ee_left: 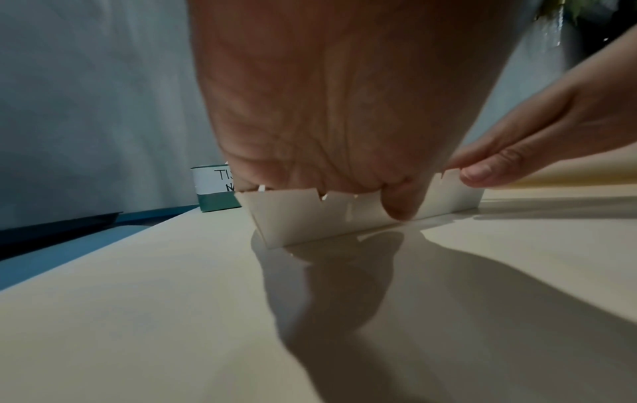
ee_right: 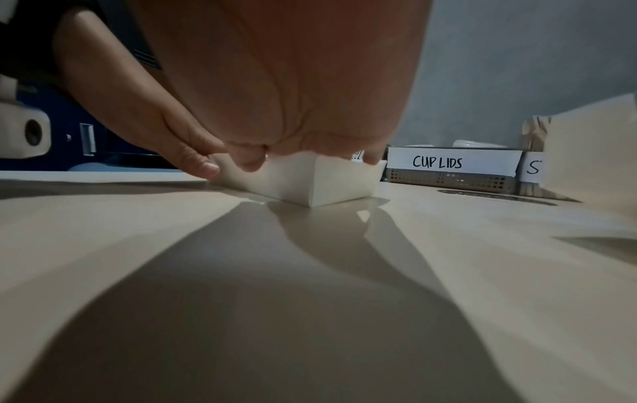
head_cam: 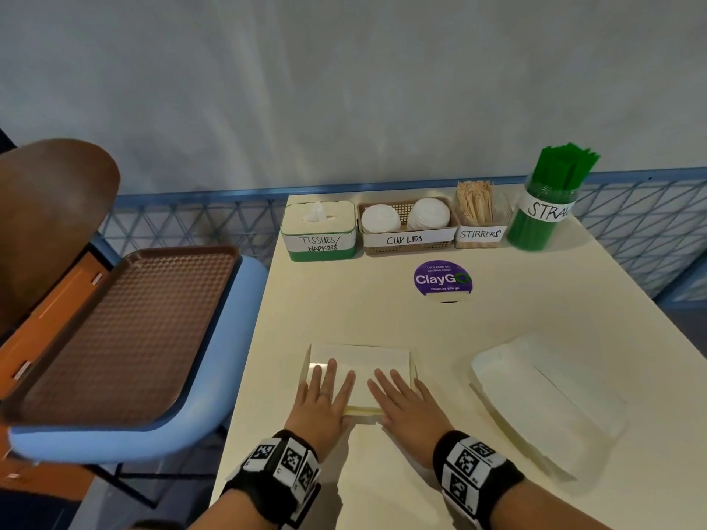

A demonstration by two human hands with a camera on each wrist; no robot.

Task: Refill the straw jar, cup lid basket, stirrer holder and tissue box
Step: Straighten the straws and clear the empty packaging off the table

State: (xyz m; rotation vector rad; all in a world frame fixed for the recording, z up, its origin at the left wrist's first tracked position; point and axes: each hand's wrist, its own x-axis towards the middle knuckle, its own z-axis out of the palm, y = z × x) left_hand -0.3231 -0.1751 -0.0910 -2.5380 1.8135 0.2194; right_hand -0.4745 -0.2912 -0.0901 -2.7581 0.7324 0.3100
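A shallow white cardboard box (head_cam: 363, 357) lies near the table's front edge. My left hand (head_cam: 327, 392) and right hand (head_cam: 399, 399) lie flat on its top side by side, fingers straight, pressing down. In the left wrist view the left thumb (ee_left: 400, 201) hangs over the box's near wall (ee_left: 303, 218). At the back stand the tissue box (head_cam: 319, 231) with a tissue poking out, the cup lid basket (head_cam: 407, 239) holding two stacks of white lids, the stirrer holder (head_cam: 478, 223) with wooden stirrers, and the straw jar (head_cam: 539, 216) with green straws.
A flat white paper wrapper (head_cam: 547, 403) lies on the table (head_cam: 497, 319) to the right of my hands. A purple round sticker (head_cam: 442, 279) sits mid-table. To the left, a brown tray (head_cam: 126, 330) rests on a blue chair (head_cam: 214, 376). A wall runs behind the containers.
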